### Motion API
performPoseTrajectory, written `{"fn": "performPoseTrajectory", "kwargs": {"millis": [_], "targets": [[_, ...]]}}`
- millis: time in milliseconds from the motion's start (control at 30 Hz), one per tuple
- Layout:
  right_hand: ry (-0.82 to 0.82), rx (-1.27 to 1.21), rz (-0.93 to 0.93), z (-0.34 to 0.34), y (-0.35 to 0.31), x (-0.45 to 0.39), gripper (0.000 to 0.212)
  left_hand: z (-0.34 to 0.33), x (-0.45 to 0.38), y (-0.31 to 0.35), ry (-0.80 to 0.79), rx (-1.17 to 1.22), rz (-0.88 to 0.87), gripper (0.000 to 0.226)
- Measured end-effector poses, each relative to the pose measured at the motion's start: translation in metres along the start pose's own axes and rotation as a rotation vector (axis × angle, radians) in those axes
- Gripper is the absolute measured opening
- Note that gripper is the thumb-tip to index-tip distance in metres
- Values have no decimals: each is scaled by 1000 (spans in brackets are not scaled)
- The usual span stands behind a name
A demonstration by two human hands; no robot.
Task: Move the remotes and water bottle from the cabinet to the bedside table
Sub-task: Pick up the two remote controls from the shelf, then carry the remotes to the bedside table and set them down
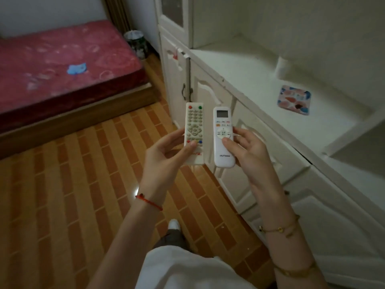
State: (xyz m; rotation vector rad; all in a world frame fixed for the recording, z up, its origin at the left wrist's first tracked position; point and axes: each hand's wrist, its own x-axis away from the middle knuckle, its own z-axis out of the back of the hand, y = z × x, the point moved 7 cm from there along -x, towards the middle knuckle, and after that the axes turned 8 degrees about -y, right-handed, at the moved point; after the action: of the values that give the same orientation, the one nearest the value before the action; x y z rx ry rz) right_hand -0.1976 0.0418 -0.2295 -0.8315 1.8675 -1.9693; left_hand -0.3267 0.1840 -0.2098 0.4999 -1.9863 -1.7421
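While both arms are reaching forward in the head view, each hand is holding one remote above the floor, just in front of the cabinet (245,65).

Left hand (164,155): thumb is pressing across the lower buttons of the TV remote (194,133), fingers curling behind it, so the hand is clasping the remote at its lower half. The remote is standing nearly upright, button face toward the camera, red and green keys at its top. A red string bracelet (149,202) is circling the left wrist.

Right hand (250,151): thumb is resting on the round keypad of the air-conditioner remote (224,136), fingers wrapping its right edge and back. This white remote is showing a small display at its top and lettering near its bottom. Gold bracelets (279,228) are sitting on the right forearm.

The two remotes are sitting side by side, close but not touching, both clear of the cabinet's shelf.

A patterned coaster (293,100) is lying on the cabinet's white counter, well apart from the hands. A bed with a red mattress (62,59) is filling the upper left; a wastebasket (136,43) is standing between bed and cabinet. Orange brick-pattern floor (73,184) is showing below.
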Motion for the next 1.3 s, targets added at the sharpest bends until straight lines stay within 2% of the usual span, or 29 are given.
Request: {"fn": "performPoseTrajectory", "kwargs": {"millis": [567,833,1067,1300], "targets": [[-487,91,-36,-294,-13,-156,42,259,-60,24,446,-15,13,41],[-718,166,-42,-401,-12,-211,45,345,-80,19,654,17,52,43],[-881,170,-47,-499,-20,-287,41,426,-136,27,832,48,26,42],[-1053,223,-13,-606,-60,-375,38,502,-203,63,1022,65,-58,44]]}}
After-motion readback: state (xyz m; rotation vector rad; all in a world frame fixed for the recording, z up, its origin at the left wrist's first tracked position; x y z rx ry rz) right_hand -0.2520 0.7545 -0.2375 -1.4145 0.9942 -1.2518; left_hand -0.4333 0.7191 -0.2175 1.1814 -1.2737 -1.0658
